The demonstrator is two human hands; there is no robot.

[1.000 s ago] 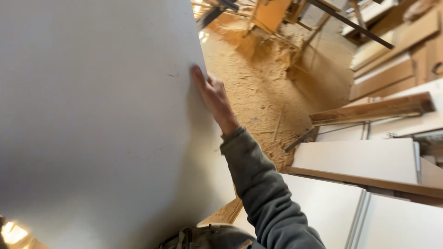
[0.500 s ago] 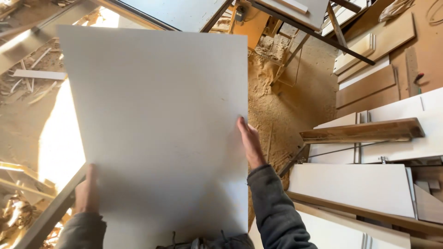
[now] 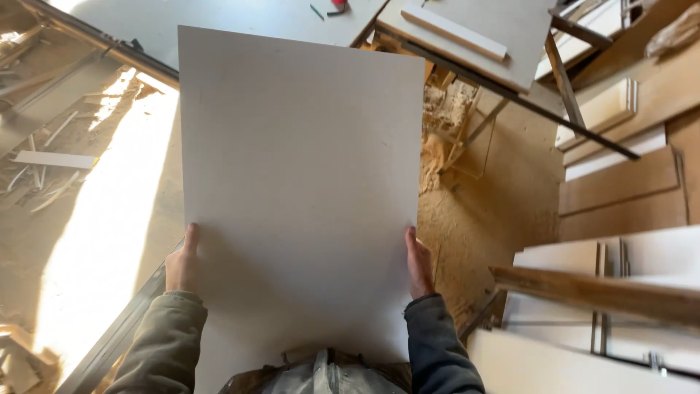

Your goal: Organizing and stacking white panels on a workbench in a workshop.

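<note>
A large white rectangular board (image 3: 299, 182) fills the middle of the head view, held flat out in front of me. My left hand (image 3: 182, 263) grips its left edge near the bottom. My right hand (image 3: 418, 264) grips the right edge at about the same height. Both arms wear grey-green sleeves. The board hides the floor beneath it and my fingers under it.
Sawdust covers the floor (image 3: 481, 219). A white worktable (image 3: 510, 29) with a wooden strip (image 3: 452, 33) stands ahead on metal legs. Stacked white and wooden panels (image 3: 620, 190) lie at the right. A wooden batten (image 3: 598, 292) crosses at lower right. Scrap wood (image 3: 51, 160) lies left.
The board has swung from close against my view to level and farther out. My left hand has come into view on its left edge; my right hand slid lower on the right edge.
</note>
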